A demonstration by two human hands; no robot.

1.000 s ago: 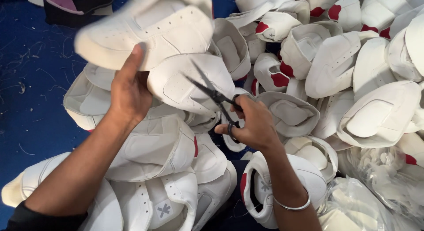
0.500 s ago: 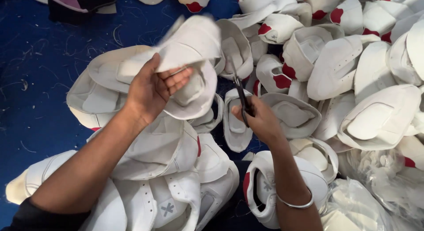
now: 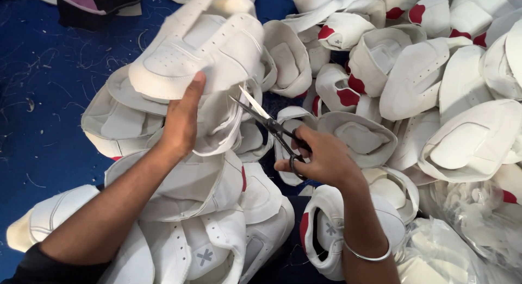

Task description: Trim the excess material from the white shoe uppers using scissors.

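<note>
Person trims a white shoe upper (image 3: 201, 50) with scissors (image 3: 269, 123) over a pile of uppers (image 3: 435, 88).

Left hand (image 3: 182, 121) grips the upper by its lower edge, thumb on the near face, fingers hidden behind; the upper is lifted, tilted and motion-blurred above the pile. Right hand (image 3: 321, 156) is closed through the scissors' black loops, blades parted, tips just beside the upper's right edge. Silver bangle (image 3: 367, 256) on the right wrist. Blue floor (image 3: 38, 99) with thread scraps at left; clear plastic bag (image 3: 467, 240) at lower right.
</note>
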